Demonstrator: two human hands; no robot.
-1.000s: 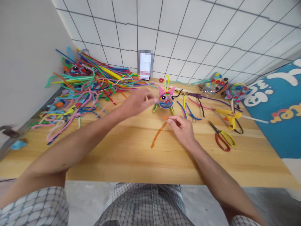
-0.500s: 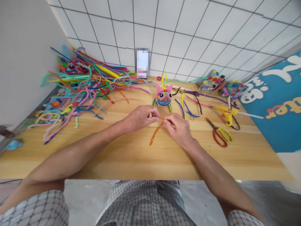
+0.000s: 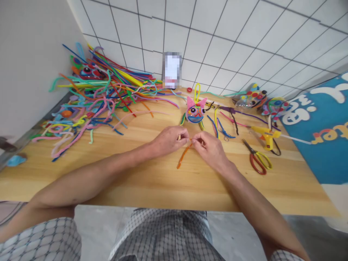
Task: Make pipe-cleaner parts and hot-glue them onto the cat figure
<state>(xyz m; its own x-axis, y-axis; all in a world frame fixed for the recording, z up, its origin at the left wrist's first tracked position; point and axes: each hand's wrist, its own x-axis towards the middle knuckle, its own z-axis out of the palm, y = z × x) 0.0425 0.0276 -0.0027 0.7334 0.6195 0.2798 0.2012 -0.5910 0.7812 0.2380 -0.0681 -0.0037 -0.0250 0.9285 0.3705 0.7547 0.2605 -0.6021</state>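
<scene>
An orange pipe cleaner (image 3: 183, 156) lies slanted on the wooden table (image 3: 152, 181), its upper end pinched between both hands. My left hand (image 3: 170, 140) and my right hand (image 3: 209, 148) meet fingertip to fingertip over that end, fingers closed. Just beyond them stands a small pipe-cleaner figure (image 3: 196, 112) with pink ears, a blue and orange face and a yellow loop on top.
A big tangle of coloured pipe cleaners (image 3: 100, 98) fills the back left. Red-and-yellow scissors (image 3: 257, 159) and a yellow glue gun (image 3: 265, 135) lie to the right, with loose pipe cleaners (image 3: 225, 121) and decorated bottle crafts (image 3: 255, 98) behind. A phone (image 3: 172, 70) leans on the tiled wall.
My left hand came back from the figure to the orange pipe cleaner and now pinches its end together with my right hand. The hands have drawn closer.
</scene>
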